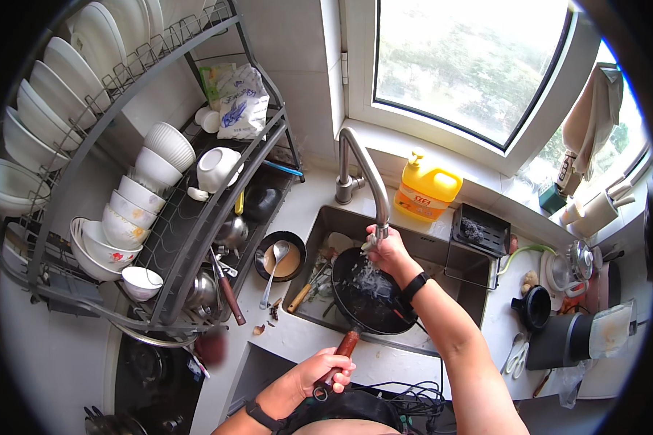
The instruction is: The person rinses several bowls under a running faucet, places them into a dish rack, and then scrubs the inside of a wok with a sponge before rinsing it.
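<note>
My left hand is wrapped around the wooden handle of a black wok, which sits tilted over the near edge of the sink. Water runs into the wok from a curved metal faucet and splashes about its inside. Directly at the spout is my right hand, its fingers bent in the stream; whether they grip anything is hard to see. Behind the wok, the steel sink holds dishes and a wooden-handled utensil. A dark bowl of brownish liquid with a metal spoon stands left of the sink.
A dish rack of bowls and plates stands at left. A yellow detergent jug and a black drain tray with a scouring pad are behind the sink. Scissors and a blender-like appliance lie at right. Cables hang below.
</note>
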Demonstrator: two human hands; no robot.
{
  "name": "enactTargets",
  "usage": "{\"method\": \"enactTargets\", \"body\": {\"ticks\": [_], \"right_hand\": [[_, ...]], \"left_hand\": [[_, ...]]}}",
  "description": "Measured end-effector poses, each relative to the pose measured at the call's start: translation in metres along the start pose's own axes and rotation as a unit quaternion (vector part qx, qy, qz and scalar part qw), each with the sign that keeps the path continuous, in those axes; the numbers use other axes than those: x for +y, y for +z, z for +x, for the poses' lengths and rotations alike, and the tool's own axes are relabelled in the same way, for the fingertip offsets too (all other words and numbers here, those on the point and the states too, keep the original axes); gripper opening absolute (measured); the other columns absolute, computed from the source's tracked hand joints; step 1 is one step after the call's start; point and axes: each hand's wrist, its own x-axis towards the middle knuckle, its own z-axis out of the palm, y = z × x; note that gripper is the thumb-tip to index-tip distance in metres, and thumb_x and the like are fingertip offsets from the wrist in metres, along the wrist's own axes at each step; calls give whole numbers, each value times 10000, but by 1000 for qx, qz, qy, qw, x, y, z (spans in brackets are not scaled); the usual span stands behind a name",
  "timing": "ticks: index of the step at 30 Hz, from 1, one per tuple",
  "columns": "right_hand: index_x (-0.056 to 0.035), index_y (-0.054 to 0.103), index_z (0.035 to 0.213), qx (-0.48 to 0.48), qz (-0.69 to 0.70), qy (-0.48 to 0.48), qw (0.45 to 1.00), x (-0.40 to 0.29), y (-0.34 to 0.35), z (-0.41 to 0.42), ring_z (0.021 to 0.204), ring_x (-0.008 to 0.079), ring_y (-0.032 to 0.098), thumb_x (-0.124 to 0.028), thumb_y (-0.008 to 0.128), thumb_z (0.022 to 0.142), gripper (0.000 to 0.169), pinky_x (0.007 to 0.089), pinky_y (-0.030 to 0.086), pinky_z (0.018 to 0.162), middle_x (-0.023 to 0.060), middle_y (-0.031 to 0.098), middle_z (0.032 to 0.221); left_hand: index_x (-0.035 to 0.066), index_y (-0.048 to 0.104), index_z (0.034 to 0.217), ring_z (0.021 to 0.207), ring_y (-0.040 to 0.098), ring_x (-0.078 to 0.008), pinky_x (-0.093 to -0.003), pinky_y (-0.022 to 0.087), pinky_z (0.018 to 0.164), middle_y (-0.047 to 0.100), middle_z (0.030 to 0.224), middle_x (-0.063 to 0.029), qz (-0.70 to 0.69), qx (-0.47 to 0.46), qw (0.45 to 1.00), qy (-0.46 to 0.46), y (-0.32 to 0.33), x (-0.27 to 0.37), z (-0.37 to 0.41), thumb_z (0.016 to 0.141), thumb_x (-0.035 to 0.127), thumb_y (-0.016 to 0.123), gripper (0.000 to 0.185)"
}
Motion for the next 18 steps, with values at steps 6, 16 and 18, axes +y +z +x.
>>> {"method": "enactTargets", "body": {"ticks": [6,16,18], "right_hand": [[-107,513,889,39,-98,-2,994,-4,0,-1,443,99,389,-91,503,891,19,258,283,369,-2,479,655],[22,458,1211,41,117,197,972,19,-80,-5,902,335,671,-246,369,1034,333,377,611,723,242,590,1090],[40,397,1257,63,139,223,963,22,-94,-11,978,385,650,-164,358,1011,323,432,606,812,269,535,1185]], "left_hand": [[51,486,877,518,443,-70,-234,374,419,476,718,-22,4,-10,999,-35,-14,20,12,885,27,557,76],[60,475,796,523,435,-52,-208,367,425,444,680,8,23,-9,998,-56,-27,49,45,879,37,554,117],[62,477,804,531,426,-49,-203,352,428,437,681,12,13,-11,998,-59,-33,52,54,878,32,552,109]]}}
